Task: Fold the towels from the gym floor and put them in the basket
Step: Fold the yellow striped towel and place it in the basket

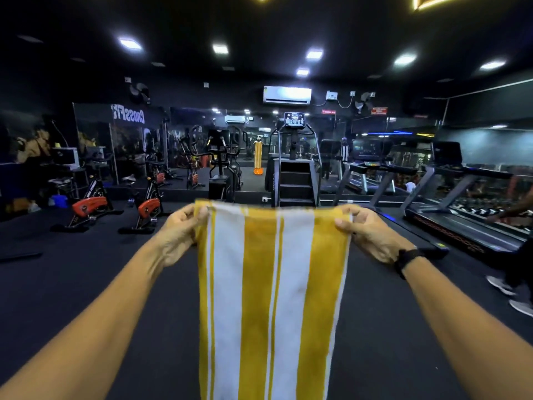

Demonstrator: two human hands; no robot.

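Note:
A yellow and white striped towel (271, 298) hangs straight down in front of me, stretched flat along its top edge. My left hand (180, 232) pinches the top left corner. My right hand (367, 232), with a black watch on the wrist, pinches the top right corner. Both arms reach forward at chest height. The towel's lower end runs out of the bottom of the frame. No basket is in view.
Dark gym floor (86, 284) lies below. Two orange exercise bikes (89, 207) stand at the left. A stair climber (294, 168) is straight ahead and treadmills (461, 223) line the right. Another person's legs and shoes (513, 293) are at the right edge.

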